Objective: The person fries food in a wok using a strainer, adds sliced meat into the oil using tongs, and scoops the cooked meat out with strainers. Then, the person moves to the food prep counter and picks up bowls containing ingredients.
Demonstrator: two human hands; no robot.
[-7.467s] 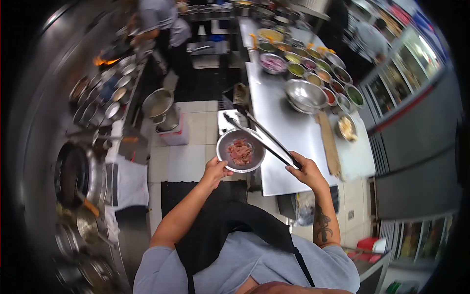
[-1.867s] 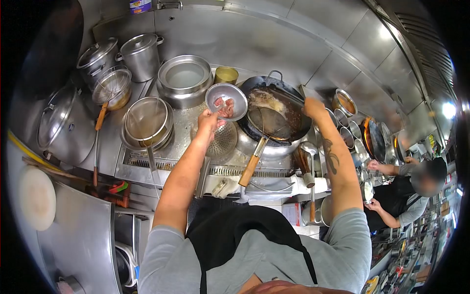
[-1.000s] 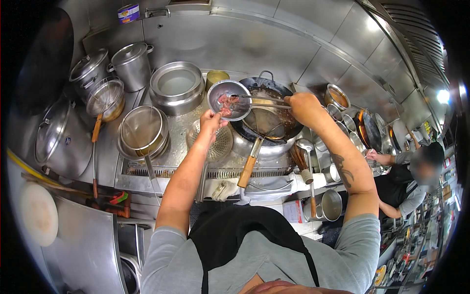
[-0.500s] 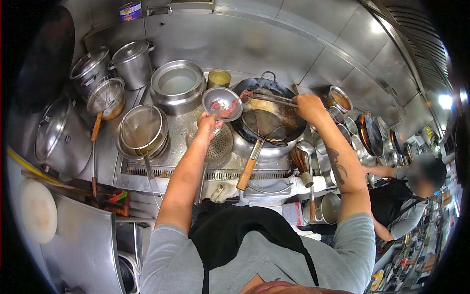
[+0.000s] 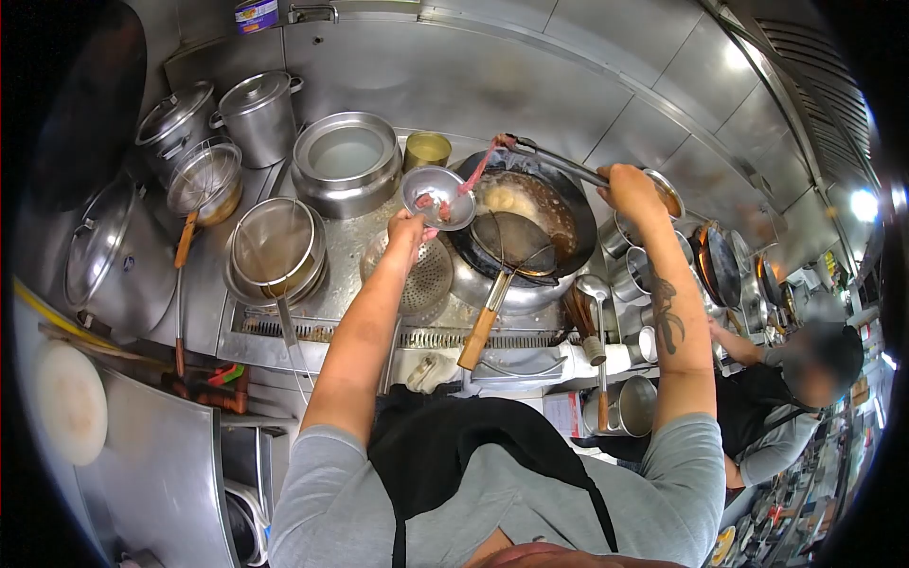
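My left hand grips the rim of a small metal bowl, which has a few pieces of raw meat in it. The bowl is held beside the left edge of a dark wok. My right hand is closed on black tongs above the wok's far side. At their tips a long strip of meat hangs down toward the bowl. Bubbling oil fills the wok, and a wooden-handled mesh strainer lies across its near part.
A wide metal pot and a tin stand behind the bowl. Nearer are a perforated ladle and a strainer over a pot. Lidded pots are at the back left. A co-worker stands at the right.
Since the earlier views of the bowl being carried to the stove, the tongs have reached into it and risen up and away, drawing out a strip of meat. The bowl stays near the wok.
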